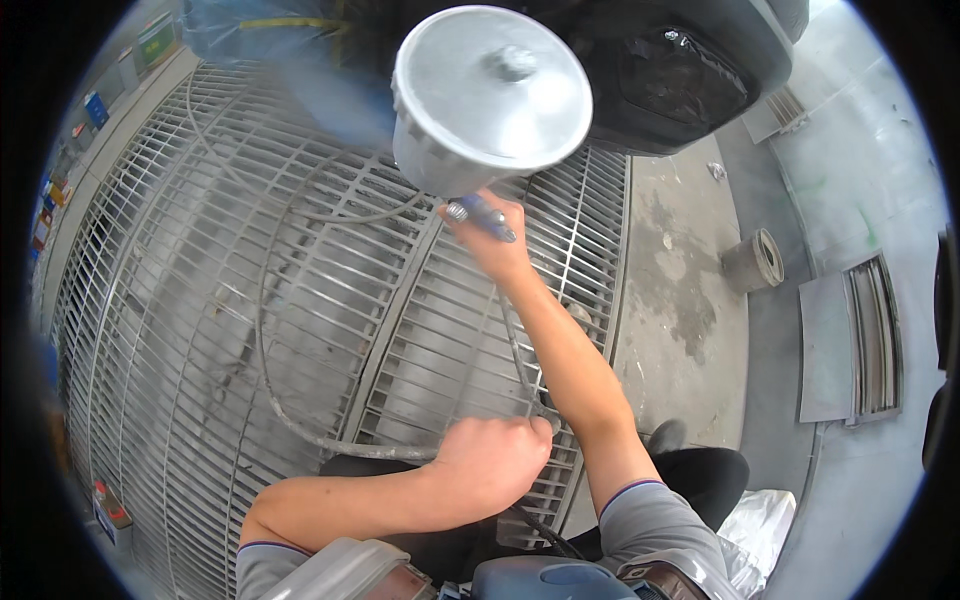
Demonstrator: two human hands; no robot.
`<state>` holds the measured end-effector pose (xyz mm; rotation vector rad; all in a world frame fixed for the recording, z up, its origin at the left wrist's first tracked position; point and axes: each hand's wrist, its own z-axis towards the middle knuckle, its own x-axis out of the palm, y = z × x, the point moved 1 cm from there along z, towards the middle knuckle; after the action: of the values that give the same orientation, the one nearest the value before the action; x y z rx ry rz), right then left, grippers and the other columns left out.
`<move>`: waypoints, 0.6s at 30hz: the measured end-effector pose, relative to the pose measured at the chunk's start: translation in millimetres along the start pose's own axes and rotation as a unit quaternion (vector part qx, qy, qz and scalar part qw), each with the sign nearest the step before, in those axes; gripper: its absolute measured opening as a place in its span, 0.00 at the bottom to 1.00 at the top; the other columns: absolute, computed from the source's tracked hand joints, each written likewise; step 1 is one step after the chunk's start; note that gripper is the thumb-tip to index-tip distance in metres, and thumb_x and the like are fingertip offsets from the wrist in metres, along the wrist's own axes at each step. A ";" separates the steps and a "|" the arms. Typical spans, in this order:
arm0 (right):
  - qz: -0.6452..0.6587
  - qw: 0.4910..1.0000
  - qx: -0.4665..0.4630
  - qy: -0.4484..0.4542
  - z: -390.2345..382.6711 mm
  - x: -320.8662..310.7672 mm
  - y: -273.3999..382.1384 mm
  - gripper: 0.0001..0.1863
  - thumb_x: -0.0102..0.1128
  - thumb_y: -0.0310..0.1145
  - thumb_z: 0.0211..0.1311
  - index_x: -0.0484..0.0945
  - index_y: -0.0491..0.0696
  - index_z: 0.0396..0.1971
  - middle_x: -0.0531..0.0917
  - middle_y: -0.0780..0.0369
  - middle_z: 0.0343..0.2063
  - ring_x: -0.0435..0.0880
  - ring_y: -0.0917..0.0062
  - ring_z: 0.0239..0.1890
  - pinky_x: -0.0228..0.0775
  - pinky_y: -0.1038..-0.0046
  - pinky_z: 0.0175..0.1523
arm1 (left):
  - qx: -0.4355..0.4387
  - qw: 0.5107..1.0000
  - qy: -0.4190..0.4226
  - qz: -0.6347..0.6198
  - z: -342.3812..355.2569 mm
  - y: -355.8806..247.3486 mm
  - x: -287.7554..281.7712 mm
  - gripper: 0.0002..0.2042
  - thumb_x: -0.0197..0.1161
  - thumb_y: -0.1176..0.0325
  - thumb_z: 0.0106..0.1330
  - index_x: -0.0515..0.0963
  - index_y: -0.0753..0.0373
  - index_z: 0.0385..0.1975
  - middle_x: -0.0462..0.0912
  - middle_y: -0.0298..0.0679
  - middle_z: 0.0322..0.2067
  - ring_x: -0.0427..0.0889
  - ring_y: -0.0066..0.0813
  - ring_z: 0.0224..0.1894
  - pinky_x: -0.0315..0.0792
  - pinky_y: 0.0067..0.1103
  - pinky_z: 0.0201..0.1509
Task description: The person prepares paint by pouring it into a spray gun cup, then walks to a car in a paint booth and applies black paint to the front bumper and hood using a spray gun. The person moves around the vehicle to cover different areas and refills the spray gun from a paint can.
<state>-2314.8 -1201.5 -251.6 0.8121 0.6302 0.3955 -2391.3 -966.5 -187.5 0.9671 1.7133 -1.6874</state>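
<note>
Right hand [490, 240]: raised at arm's length ahead of the person, grip clamped on the handle of a spray gun [482, 215]. The gun's blue rear knob and a small metal fitting show just above the knuckles.

Paint cup [490, 95]: large, round, silver-grey, mounted on top of the gun, lid with a centre knob facing the camera. It stands high in the view, over the floor grating and close to a dark grey car body panel [680, 70] at the top edge.

Left hand [490, 462]: low and near the body, grip closed as a fist around the grey hose [265, 330]. From this fist the hose runs up along the right forearm to the gun, and also trails away to the left in a wide loop lying on the grating.

Floor grating [200, 300]: metal bars, dusted pale grey with overspray, covering most of the floor below both hands.

Concrete floor strip [680, 300]: to the right of the grating, stained.

Tape roll [755, 262]: lies on its side on the concrete, well apart from both hands.
</note>
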 end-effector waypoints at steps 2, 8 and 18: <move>-0.005 0.999 0.034 -0.017 -11.3 -8.5 -29.5 0.15 0.78 0.34 0.63 0.86 0.43 0.44 0.82 0.67 0.22 0.79 0.84 0.24 0.73 0.76 0.32 | 0.015 1.000 -0.004 -0.004 3.7 -2.2 2.9 0.14 0.61 0.60 0.75 0.77 0.67 0.35 0.86 0.44 0.25 0.89 0.45 0.26 0.82 0.36 0.25; 0.030 0.972 0.175 -0.153 -52.4 -127.5 -87.9 0.11 0.73 0.37 0.67 0.86 0.45 0.32 0.83 0.69 0.20 0.78 0.87 0.20 0.67 0.79 0.26 | 0.053 0.998 0.013 0.011 30.6 -30.2 12.5 0.10 0.62 0.66 0.69 0.77 0.68 0.34 0.85 0.45 0.25 0.89 0.44 0.27 0.82 0.35 0.25; 0.014 0.938 0.189 -0.289 -63.1 -349.4 -178.3 0.15 0.72 0.39 0.66 0.83 0.43 0.27 0.80 0.66 0.16 0.77 0.84 0.18 0.68 0.77 0.26 | 0.065 0.995 0.038 0.061 152.0 -95.5 63.4 0.05 0.62 0.74 0.59 0.75 0.68 0.30 0.85 0.46 0.25 0.89 0.45 0.26 0.82 0.36 0.24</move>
<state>-2602.4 -1472.3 -294.2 1.2426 0.1384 0.0420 -2521.0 -1105.9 -190.6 1.1845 1.5728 -1.7198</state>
